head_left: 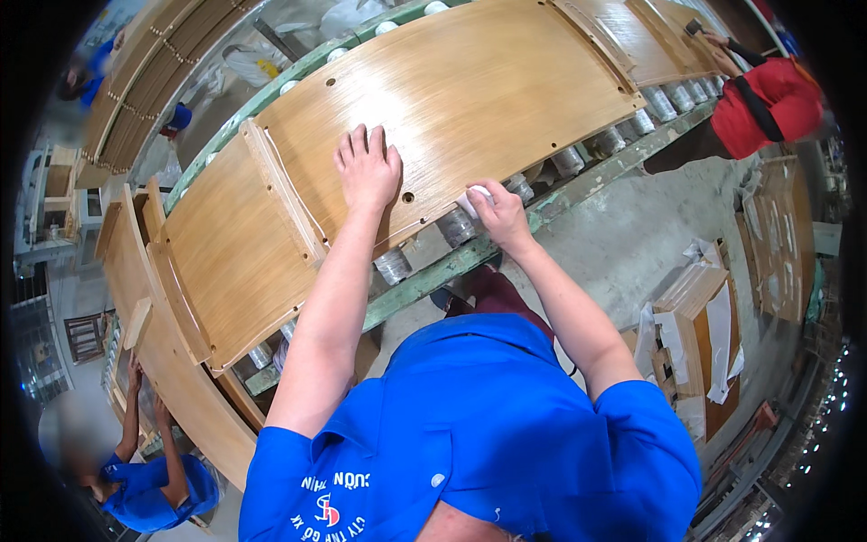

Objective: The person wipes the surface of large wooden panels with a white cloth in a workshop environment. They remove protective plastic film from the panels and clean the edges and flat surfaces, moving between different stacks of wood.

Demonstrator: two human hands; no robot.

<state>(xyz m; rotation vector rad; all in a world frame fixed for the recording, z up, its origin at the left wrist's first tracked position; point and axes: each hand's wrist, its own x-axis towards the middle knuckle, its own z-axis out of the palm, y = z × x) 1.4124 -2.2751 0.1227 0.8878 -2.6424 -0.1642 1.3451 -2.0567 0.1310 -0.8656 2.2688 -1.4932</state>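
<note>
A long, light-brown wooden panel (470,86) with small dark holes lies across a roller conveyor. On its surface my left hand (368,172) rests flat with the fingers spread, holding nothing. My right hand (501,217) is closed around a small white wad (479,197), perhaps a folded cloth or pad, at the panel's near edge. Its exact kind is partly hidden by my fingers. A narrow wooden strip (280,185) crosses the panel to the left of my left hand.
Metal rollers (567,163) and a green conveyor rail (433,280) run below the near edge. At the far right a person in red (768,108) works on another panel; at lower left a person in blue (158,488) handles a panel. Stacked boards (695,334) stand on the right.
</note>
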